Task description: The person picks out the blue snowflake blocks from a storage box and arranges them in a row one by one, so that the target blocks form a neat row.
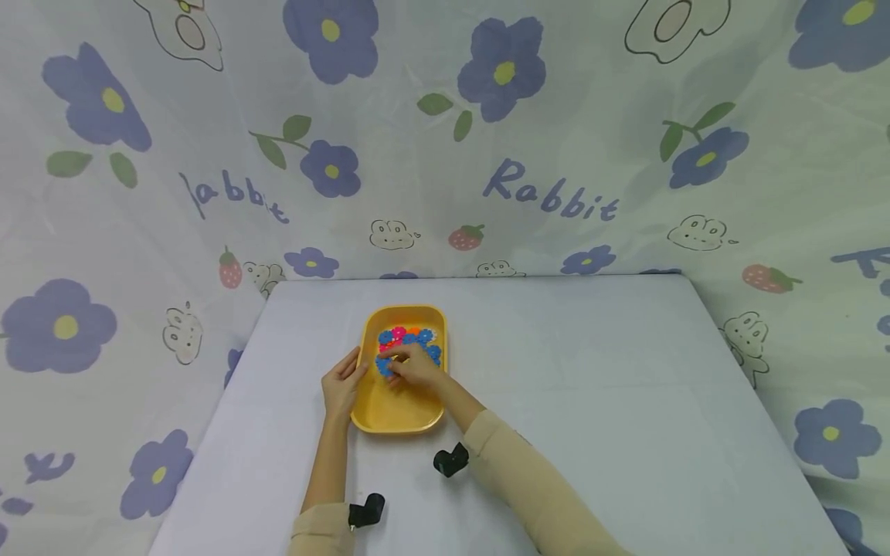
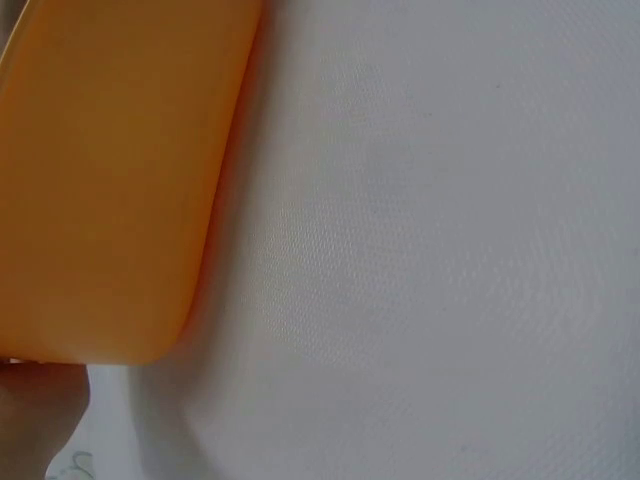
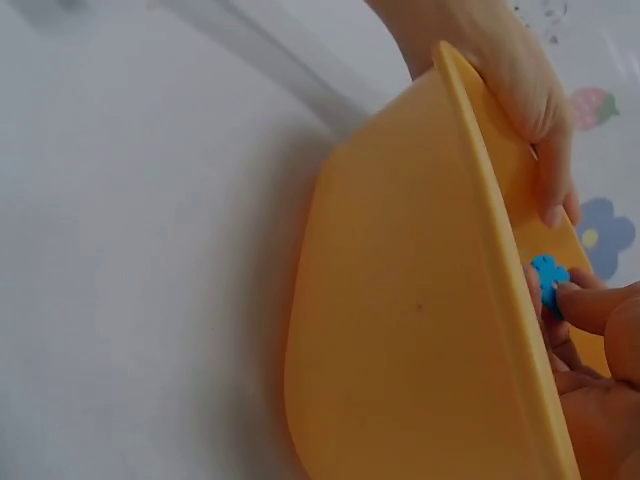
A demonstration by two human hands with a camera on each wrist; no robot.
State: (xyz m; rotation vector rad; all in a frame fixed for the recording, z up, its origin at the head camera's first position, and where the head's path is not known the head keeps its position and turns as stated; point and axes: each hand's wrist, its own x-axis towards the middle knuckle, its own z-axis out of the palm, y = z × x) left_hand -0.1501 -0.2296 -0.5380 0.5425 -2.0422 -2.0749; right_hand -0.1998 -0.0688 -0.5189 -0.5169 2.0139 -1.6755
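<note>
A yellow tray (image 1: 378, 413) stands on the table, tilted up a little in the wrist views. My left hand (image 1: 341, 384) grips its left rim, with the thumb over the inner side. Reaching in over the right side, my right hand (image 1: 417, 367) pinches a small blue flower-shaped plastic piece (image 3: 550, 283) between thumb and fingers. Around those fingertips lie several more flower-shaped pieces (image 1: 399, 332), in blue, pink, orange and white. Part of the pile is hidden beneath the right hand. The left wrist view shows mostly the tray's outer wall (image 2: 110, 200).
A white cloth (image 1: 591, 417) covers the table on all sides of the tray. Patterned fabric (image 1: 431, 147) with flowers and rabbits hangs behind and at both sides. A black camera mount (image 1: 368, 510) sticks out from the left wrist, another (image 1: 452, 460) from the right.
</note>
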